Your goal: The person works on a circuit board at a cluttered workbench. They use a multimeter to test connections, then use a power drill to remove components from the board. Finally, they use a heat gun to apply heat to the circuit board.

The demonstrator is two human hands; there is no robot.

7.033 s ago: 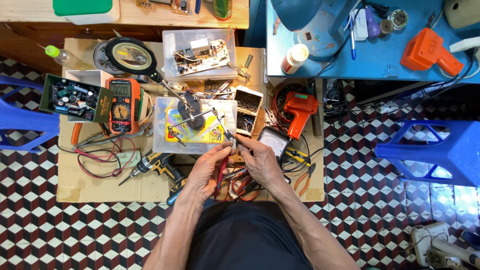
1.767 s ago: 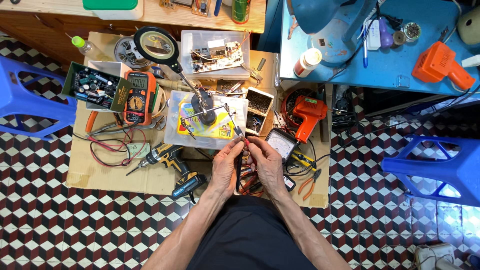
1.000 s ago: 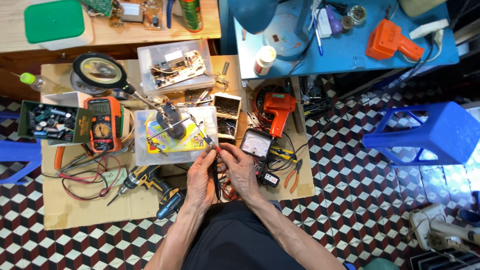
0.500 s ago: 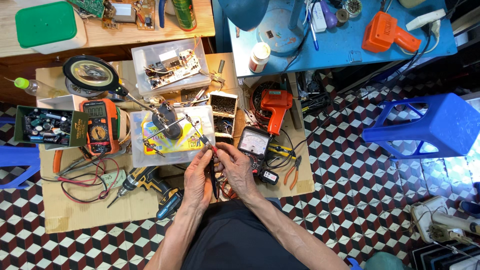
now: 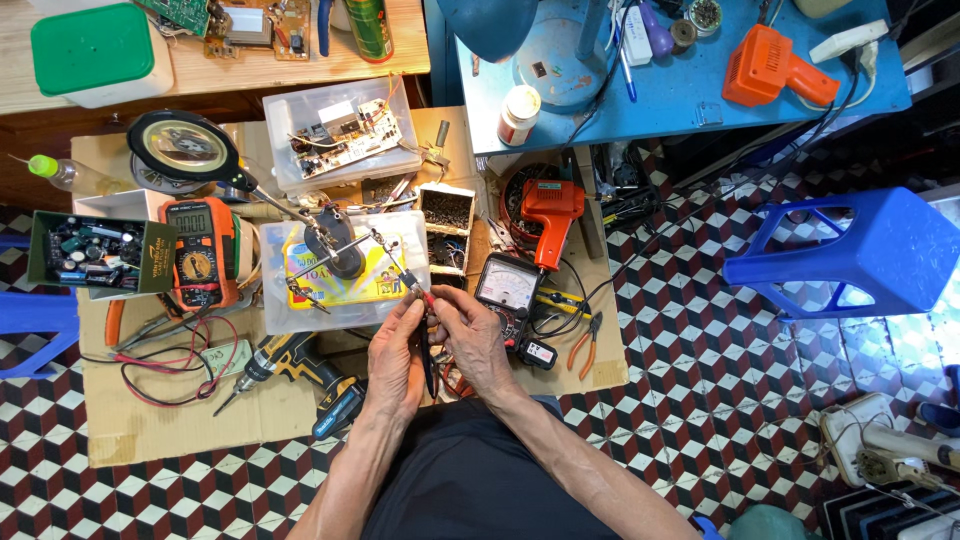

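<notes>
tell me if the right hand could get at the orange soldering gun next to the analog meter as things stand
Probably yes. The right hand is busy pinching a small part with the left hand, but the orange soldering gun lies just beyond the analog meter on that side, uncovered, with only loose cables around it.

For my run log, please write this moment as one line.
left hand: grips dark probe | right hand: fingers pinch its red tip | nearby: analog meter, cordless drill | surface: cardboard
</notes>
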